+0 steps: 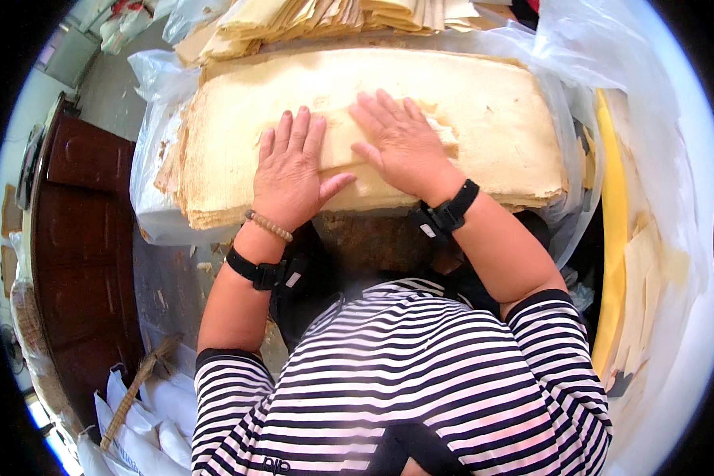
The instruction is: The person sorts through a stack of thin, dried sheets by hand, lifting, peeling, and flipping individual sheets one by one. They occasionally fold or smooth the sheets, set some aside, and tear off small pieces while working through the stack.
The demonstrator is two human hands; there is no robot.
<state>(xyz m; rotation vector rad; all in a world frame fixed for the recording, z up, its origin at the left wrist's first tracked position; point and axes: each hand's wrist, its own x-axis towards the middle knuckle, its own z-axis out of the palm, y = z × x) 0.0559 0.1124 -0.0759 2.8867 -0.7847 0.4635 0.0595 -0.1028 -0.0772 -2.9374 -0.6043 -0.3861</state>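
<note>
A thick stack of pale yellow, rough-edged sheets (pixel 500 149), perhaps handmade paper or dried bean-curd skin, lies before me. My left hand (pixel 291 166) rests palm down on its top, left of the middle, fingers a little apart. Palm down to the right of it lies my right hand (pixel 398 143), fingers spread and slanting up to the left. A smaller folded or layered piece (pixel 339 137) shows between the hands. Beside my right hand a torn, raised flap (pixel 443 132) lies on the top sheet. Neither hand is closed around anything.
Folded yellow sheets (pixel 333 18) are piled beyond the stack. Clear plastic sheeting (pixel 160 143) surrounds it. A dark wooden cabinet (pixel 86 238) stands at left, with a straw broom (pixel 131 398) and white sacks (pixel 160 428) near it. A yellow strip (pixel 611 238) and more sheets (pixel 642 285) are at right.
</note>
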